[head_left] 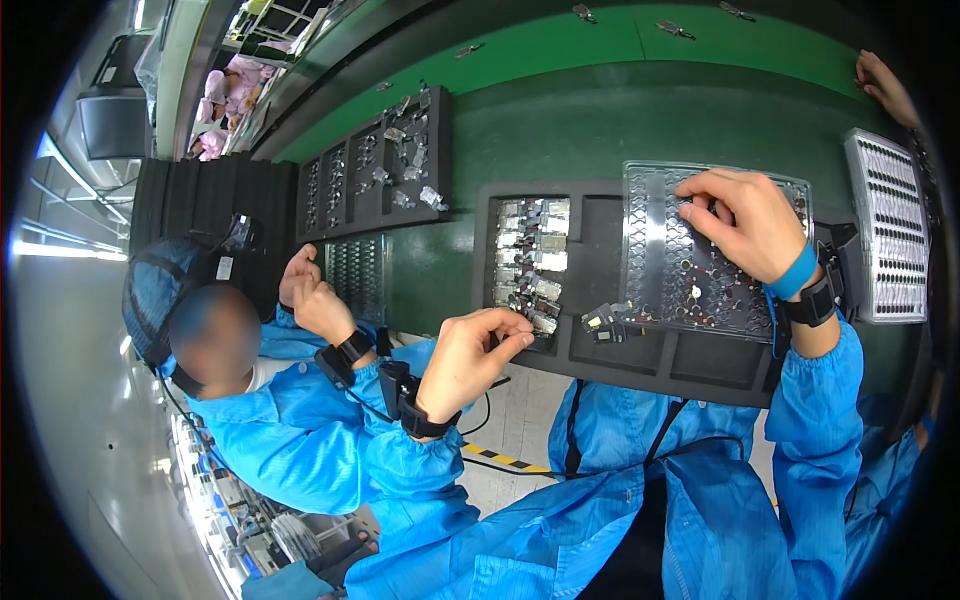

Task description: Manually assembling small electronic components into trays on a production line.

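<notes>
My left hand point(468, 358) is at the lower end of a filled compartment in a black foam tray point(590, 268). Its thumb and forefinger are pinched against the edge of a small silvery electronic part point(543, 318); whether they grip it is hard to see. Several similar parts point(533, 235) lie packed in that compartment. Over a clear plastic blister tray point(655, 262), set on the foam tray's right side, my right hand point(745, 225) has its fingers curled, with thumb and forefinger tips close together. Anything between them is too small to make out. Small round pieces point(697, 292) sit in the clear tray.
A loose part point(605, 322) lies on the foam tray. At right stands a white-and-black blister tray point(888, 230); at far left, another foam tray point(375, 165) holds parts. Parts rest on the green belt point(676, 30). A co-worker's hands point(318, 300) are to my left; another hand point(885, 88) is far right.
</notes>
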Demonstrator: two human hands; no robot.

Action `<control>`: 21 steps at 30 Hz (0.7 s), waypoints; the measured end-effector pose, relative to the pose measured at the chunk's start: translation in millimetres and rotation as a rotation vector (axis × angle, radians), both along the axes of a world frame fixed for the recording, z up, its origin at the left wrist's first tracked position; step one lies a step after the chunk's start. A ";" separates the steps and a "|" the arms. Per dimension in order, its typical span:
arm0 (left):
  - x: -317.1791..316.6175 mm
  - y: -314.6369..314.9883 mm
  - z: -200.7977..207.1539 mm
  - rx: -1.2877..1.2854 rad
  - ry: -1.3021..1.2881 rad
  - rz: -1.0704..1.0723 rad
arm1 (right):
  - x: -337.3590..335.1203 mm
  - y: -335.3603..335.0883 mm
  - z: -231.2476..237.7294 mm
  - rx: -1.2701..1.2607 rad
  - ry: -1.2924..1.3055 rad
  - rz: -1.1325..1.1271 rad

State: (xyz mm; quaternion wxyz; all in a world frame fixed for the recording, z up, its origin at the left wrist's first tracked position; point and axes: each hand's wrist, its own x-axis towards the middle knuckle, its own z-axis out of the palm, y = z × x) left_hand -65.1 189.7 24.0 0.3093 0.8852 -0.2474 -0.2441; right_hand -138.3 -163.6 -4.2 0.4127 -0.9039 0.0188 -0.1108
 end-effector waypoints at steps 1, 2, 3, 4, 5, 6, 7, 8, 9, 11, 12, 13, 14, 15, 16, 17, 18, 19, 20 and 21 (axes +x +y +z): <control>2.6 -3.4 1.9 -0.001 0.001 0.000 | -0.8 -0.6 -0.2 0.004 0.003 -0.007; 4.8 -6.7 4.9 0.022 -0.045 -0.059 | -0.5 -0.6 0.6 0.009 0.002 -0.011; 5.8 -8.5 6.5 0.046 -0.091 -0.118 | -0.3 -0.1 1.4 0.009 0.000 -0.008; 6.0 -8.7 4.8 0.045 -0.093 -0.116 | -0.4 0.3 2.1 0.013 0.011 -0.009; 6.8 -9.2 0.8 0.068 -0.240 -0.211 | -0.6 0.1 2.7 0.016 0.021 -0.011; 7.6 -10.0 -1.2 0.090 -0.386 -0.305 | -0.2 0.1 2.8 0.014 0.019 -0.012; 7.8 -11.9 0.9 0.089 -0.389 -0.306 | 0.6 0.4 2.7 0.015 0.007 -0.004; 8.5 -14.9 3.0 0.072 -0.424 -0.286 | 0.2 0.4 2.0 0.015 -0.002 -0.001; 9.5 -17.3 3.5 0.055 -0.458 -0.266 | -0.5 0.0 1.9 0.011 0.000 -0.007; 11.5 -21.1 1.3 0.026 -0.524 -0.350 | -0.4 -1.2 3.5 0.008 0.017 0.000; 12.5 -22.6 0.2 0.002 -0.589 -0.430 | -0.4 -1.6 3.8 0.001 0.014 0.002; 13.9 -23.3 -1.2 -0.021 -0.655 -0.509 | -0.4 -1.0 4.3 -0.004 0.008 0.004; 12.9 -17.4 -9.8 0.006 -0.663 -0.537 | -0.8 -1.3 4.7 0.009 0.016 0.005; 13.1 -13.9 -16.0 0.035 -0.682 -0.588 | -1.4 -1.5 4.1 0.022 0.026 0.004; 10.6 -11.5 -17.6 0.053 -0.692 -0.581 | -0.8 -1.2 3.9 0.021 0.029 0.003; 8.2 -10.4 -18.9 0.067 -0.699 -0.577 | -1.4 -1.3 4.2 0.012 0.028 -0.008; 6.9 -10.4 -19.2 0.056 -0.702 -0.584 | -1.6 -1.4 4.9 0.019 0.038 -0.002; 5.8 -11.0 -18.7 0.087 -0.707 -0.573 | -1.8 -1.9 6.0 0.026 0.047 0.003; 4.3 -11.8 -19.3 0.118 -0.709 -0.561 | -1.6 -2.8 6.8 0.026 0.050 -0.004; 2.2 -13.0 -20.4 0.106 -0.710 -0.565 | -1.8 -4.4 6.2 0.016 0.053 -0.012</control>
